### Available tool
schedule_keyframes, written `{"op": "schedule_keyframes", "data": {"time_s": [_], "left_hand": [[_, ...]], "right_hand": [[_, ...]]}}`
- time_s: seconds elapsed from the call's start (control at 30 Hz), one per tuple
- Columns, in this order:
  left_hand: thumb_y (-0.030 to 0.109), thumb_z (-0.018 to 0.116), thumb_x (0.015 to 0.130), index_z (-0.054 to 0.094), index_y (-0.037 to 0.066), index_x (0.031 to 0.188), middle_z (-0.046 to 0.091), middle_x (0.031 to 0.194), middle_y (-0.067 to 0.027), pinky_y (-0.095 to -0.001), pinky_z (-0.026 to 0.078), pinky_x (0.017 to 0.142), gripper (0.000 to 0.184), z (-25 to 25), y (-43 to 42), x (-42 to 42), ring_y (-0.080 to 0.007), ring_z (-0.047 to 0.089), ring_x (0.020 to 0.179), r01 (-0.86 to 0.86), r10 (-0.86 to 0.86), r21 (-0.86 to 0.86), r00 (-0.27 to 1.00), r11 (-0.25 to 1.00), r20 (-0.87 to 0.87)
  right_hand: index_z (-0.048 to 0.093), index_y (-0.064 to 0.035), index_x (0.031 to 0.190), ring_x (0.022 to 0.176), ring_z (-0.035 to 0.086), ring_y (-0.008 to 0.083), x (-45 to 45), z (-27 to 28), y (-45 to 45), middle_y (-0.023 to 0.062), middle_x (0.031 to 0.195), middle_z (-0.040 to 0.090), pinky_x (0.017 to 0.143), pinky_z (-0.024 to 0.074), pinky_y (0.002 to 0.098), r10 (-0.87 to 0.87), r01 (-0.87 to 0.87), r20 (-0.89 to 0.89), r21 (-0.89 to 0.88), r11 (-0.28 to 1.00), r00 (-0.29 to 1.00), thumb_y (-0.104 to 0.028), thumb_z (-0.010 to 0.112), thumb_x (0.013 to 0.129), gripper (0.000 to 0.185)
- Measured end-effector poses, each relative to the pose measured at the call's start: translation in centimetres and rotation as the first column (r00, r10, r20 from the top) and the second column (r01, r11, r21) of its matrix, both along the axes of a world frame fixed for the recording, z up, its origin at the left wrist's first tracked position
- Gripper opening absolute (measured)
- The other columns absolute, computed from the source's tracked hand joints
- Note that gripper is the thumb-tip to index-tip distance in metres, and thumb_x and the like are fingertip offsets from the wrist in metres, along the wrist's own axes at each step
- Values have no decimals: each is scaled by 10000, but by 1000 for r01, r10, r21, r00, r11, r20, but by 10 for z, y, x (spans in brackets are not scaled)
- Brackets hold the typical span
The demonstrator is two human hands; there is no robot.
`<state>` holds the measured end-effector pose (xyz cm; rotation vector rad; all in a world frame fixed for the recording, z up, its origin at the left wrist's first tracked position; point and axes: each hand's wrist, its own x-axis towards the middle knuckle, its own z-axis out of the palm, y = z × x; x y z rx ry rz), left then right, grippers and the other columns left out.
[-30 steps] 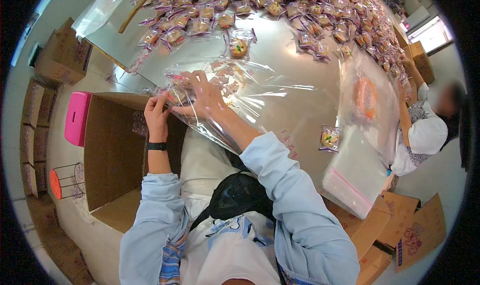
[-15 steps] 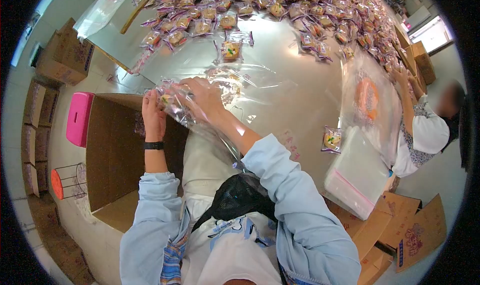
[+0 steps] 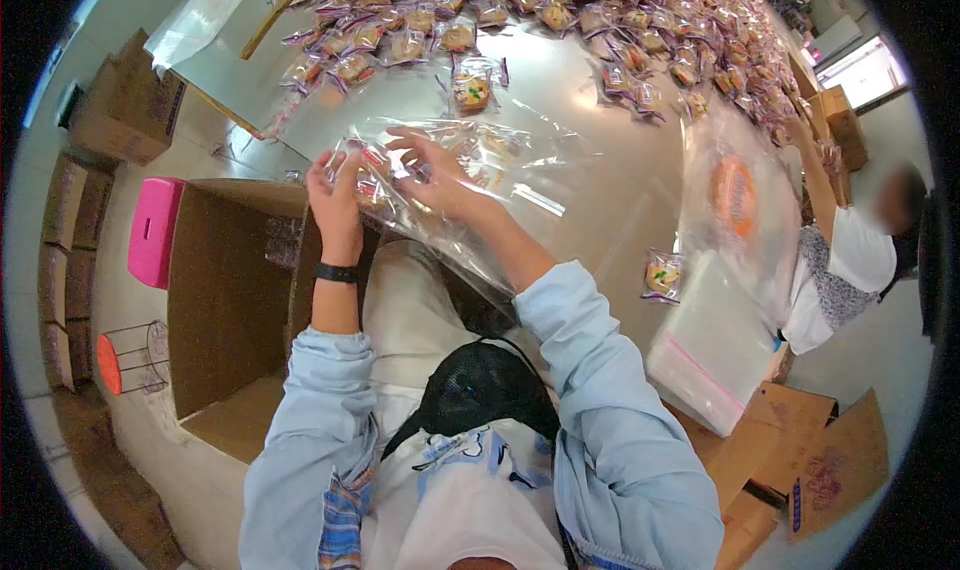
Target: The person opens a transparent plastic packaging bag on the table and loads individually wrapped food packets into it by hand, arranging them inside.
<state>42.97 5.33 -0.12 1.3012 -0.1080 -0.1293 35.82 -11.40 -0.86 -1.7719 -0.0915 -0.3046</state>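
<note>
A clear plastic bag (image 3: 470,245) stretches across the table edge over my lap, with small wrapped pastries showing through its film. My left hand (image 3: 338,205) is closed at the bag's left end, thumb and fingers pinching the film. On the bag's upper side, my right hand (image 3: 440,178) has bent fingers gripping the film; the exact hold is partly hidden by reflections. Just beyond the hands lies a single wrapped pastry (image 3: 471,91). An open cardboard box (image 3: 235,300) stands below and beside my left hand.
Many wrapped pastries (image 3: 560,12) cover the far metal table (image 3: 600,185). To the right lie another wrapped pastry (image 3: 662,276), a stack of clear bags (image 3: 705,345) and plastic film around an orange oval (image 3: 735,198). A co-worker (image 3: 845,250) is at right; a pink stool (image 3: 155,232) stands left.
My left hand has moved slightly right and up, closer to my right hand, which has also shifted right. The bag has moved with them and spread wider.
</note>
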Motion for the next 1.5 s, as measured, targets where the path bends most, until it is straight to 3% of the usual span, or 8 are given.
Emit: {"op": "schedule_keyframes", "data": {"time_s": [0.3, 0.37, 0.5, 0.63, 0.77, 1.03, 1.3, 1.5], "left_hand": [[291, 811, 873, 328, -37, 1470, 535, 1362, -208, -366, 444, 1023, 836, -4, 11, 20, -247, 530, 1209, -23, -49, 348, 979, 937, 196], [284, 809, 876, 293, -33, 1489, 529, 1370, -211, -357, 466, 1000, 862, -2, 12, 16, -243, 534, 1207, -8, -52, 342, 985, 940, 165], [257, 797, 888, 256, -27, 1508, 508, 1398, -223, -349, 494, 965, 870, -2, 10, 7, -237, 549, 1190, -31, -3, 276, 993, 961, 120], [229, 712, 950, 247, -21, 1521, 438, 1472, -238, -359, 468, 1015, 777, -2, 8, 0, -251, 507, 1277, 1, -7, 146, 999, 989, 38], [232, 595, 1011, 283, -10, 1539, 436, 1502, -184, -380, 428, 1070, 659, -7, 21, -10, -261, 468, 1344, -58, 59, 53, 998, 997, -18], [187, 551, 1032, 363, 42, 1533, 464, 1531, -95, -370, 534, 906, 553, -6, 53, -39, -222, 547, 1273, 37, -94, -223, 963, 974, -251], [56, 664, 962, 516, -29, 1395, 606, 1366, -128, -326, 518, 957, 465, -17, 21, -34, -193, 618, 1160, -42, 42, 2, 997, 999, -70], [115, 712, 933, 555, -64, 1353, 605, 1360, -190, -352, 483, 1022, 483, -5, -29, -15, -254, 582, 1247, -123, 47, 295, 967, 948, 251]], "right_hand": [[463, -22, 1449, 1323, 505, 401, -70, 0, -19, 231, 1403, 546, 1124, 408, 440, -110, 170, 143, -540, 824, 984, -15, 574, 891, 570], [517, 6, 1399, 1323, 520, 375, -117, 35, -41, 235, 1382, 567, 1121, 414, 428, -43, -145, -271, -636, 758, 962, -26, 570, 888, 514], [660, -11, 1235, 1020, 677, 213, -222, 103, -119, 107, 1159, 712, 909, 545, 362, 77, -128, -681, -25, 991, 729, -114, 547, 1006, 276], [656, -75, 1268, 926, 690, 166, -153, 157, -152, 84, 1143, 720, 804, 562, 286, -517, 425, -70, -482, 766, 853, -190, 621, 974, 317], [592, -126, 1356, 1167, 624, 286, -26, 70, -185, 127, 1278, 665, 898, 559, 450, -369, 459, 291, -705, 541, 882, -312, 728, 871, 536], [518, -141, 1427, 1203, 579, 368, 49, 32, -151, 127, 1445, 540, 949, 534, 442, -416, 15, -117, -954, 301, 902, -308, 760, 804, 689], [574, -61, 1306, 1002, 642, 165, -96, 108, -150, 69, 1096, 660, 863, 531, 323, -452, 444, -20, -152, 883, 892, -214, 809, 808, 572], [485, -30, 1371, 1002, 649, 199, -258, 119, -104, 116, 1191, 624, 851, 544, 323, -589, 573, -72, 348, 742, 805, -149, 753, 846, 601]]}}
